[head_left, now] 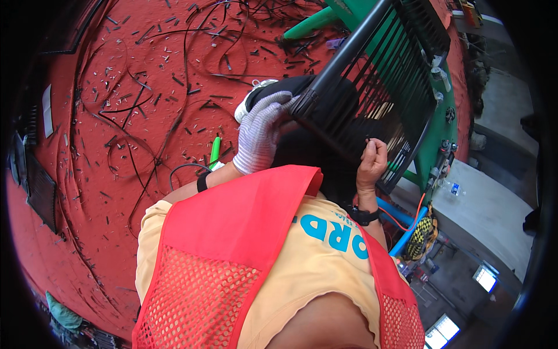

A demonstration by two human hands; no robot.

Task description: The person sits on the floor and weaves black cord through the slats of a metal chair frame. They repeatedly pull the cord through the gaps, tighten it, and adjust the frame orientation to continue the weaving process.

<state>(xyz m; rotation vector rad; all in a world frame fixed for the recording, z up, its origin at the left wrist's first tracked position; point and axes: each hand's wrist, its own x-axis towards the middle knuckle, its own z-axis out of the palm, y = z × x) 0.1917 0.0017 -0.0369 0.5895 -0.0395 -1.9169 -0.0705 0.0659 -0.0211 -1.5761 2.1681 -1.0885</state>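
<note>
A black frame (343, 55) strung with many narrow dark strips (378, 81) stands tilted before me, leaning over my lap. My left hand (261, 131), in a pale striped knit glove, is closed at the frame's near left corner; its fingertips are partly hidden there. Bare and pinched, my right hand (373, 163) is held up close to the lower part of the strips. A tiny dark bit shows at its fingertips, too small to name.
Dark strip offcuts and long loose strands (157, 157) litter the red floor (110, 198). A bright green rod (215, 150) lies beside my left forearm. Green supports (314, 23) rise behind the frame. At right are an orange cord (407, 227) and a blue tube (401, 247).
</note>
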